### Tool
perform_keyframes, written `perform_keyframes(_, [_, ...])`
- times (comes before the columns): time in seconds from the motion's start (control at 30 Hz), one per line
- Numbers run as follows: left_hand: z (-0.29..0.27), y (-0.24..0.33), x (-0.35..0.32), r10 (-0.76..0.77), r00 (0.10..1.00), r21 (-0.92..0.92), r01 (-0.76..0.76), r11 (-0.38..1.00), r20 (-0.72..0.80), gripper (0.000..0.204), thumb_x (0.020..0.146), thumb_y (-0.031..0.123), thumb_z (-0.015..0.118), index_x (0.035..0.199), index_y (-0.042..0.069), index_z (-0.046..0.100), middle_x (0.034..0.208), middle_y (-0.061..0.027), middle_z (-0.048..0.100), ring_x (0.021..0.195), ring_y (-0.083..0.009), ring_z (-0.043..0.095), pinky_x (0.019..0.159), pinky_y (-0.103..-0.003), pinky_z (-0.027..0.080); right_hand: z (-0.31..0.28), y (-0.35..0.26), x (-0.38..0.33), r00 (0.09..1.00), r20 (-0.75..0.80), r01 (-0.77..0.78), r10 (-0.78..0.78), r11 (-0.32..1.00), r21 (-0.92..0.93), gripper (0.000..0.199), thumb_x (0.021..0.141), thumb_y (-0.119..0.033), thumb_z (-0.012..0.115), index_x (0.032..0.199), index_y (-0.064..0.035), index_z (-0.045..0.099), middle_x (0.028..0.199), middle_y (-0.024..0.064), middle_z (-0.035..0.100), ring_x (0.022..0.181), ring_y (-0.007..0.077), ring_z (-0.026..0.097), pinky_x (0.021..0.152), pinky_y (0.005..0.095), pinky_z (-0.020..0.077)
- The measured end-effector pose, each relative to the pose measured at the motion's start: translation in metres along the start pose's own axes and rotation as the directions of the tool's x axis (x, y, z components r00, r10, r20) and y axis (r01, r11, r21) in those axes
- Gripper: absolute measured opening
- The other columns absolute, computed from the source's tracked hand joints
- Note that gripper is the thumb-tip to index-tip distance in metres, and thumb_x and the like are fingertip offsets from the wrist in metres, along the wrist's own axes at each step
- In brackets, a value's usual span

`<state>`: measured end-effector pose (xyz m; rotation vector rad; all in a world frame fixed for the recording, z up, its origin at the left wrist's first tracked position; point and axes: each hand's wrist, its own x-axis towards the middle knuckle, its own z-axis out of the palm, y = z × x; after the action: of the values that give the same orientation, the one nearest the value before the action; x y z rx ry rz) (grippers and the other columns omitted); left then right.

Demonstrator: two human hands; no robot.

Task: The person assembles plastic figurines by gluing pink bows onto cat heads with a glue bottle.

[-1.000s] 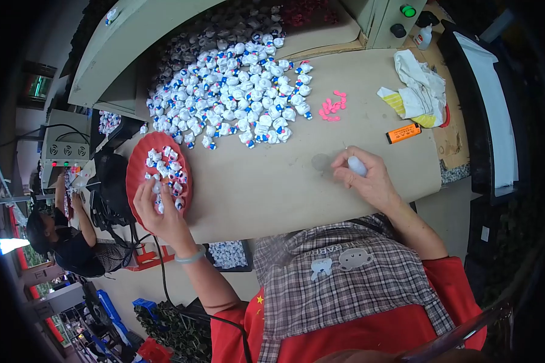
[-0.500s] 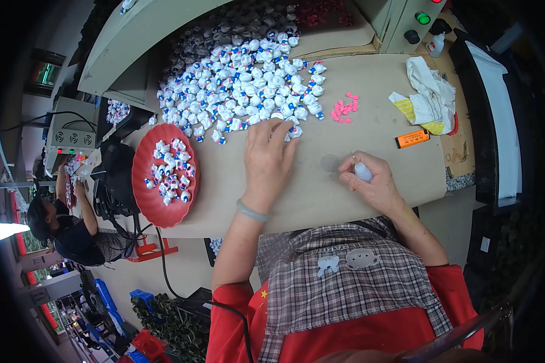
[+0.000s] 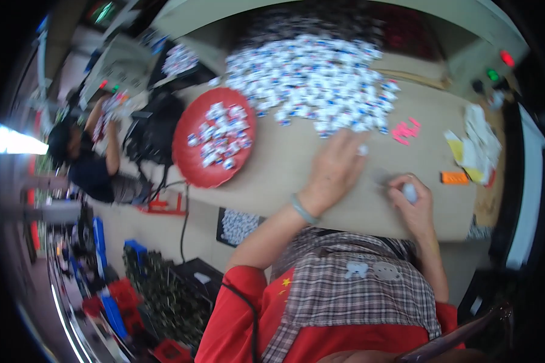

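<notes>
Left hand [image 3: 335,169] flat on the table [image 3: 284,163], fingers spread, touching one small white piece [image 3: 363,149] at the near edge of the pile [image 3: 315,78]. Right hand [image 3: 413,202] fisted around a white piece [image 3: 409,192]. Red tray [image 3: 191,158] sits left, partly filled.

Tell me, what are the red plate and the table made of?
The red plate looks like plastic: one even bright colour, smooth, with a thin raised rim. The table looks like plain board, maybe cardboard or wood: flat, dull tan, no shine. The blur makes it hard to be sure.
</notes>
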<state>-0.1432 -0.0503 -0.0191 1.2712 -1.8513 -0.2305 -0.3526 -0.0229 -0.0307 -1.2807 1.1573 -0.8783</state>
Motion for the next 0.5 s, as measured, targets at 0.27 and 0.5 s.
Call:
perform_keyframes(0.27, [-0.014,0.01,-0.045,-0.457,0.859,-0.584,0.498,0.641,0.231,0.025,0.081,0.003,0.065,0.104,0.004,0.055,0.097,-0.0067,0.058,0.088,-0.0141,0.06,0.071,-0.027,0.053,0.005,-0.015,0.0,0.991,0.118,0.041,-0.068,0.976,0.214,0.031,0.085,-0.007,0.06,0.114,-0.0019,0.051,0.095,0.0045,0.054,0.071,0.008,0.05,0.059,0.0198,0.0385])
perform_keyframes(0.5, [-0.018,0.006,-0.07,-0.372,0.926,-0.405,0.315,0.858,-0.067,0.03,0.081,0.008,0.064,0.109,0.001,0.054,0.095,-0.0121,0.058,0.087,-0.0268,0.061,0.074,-0.036,0.05,0.029,-0.019,0.042,0.954,0.194,0.186,-0.227,0.96,0.207,0.045,0.092,-0.016,0.053,0.132,0.0002,0.043,0.096,0.0048,0.054,0.072,0.0075,0.048,0.059,0.0197,0.0362])
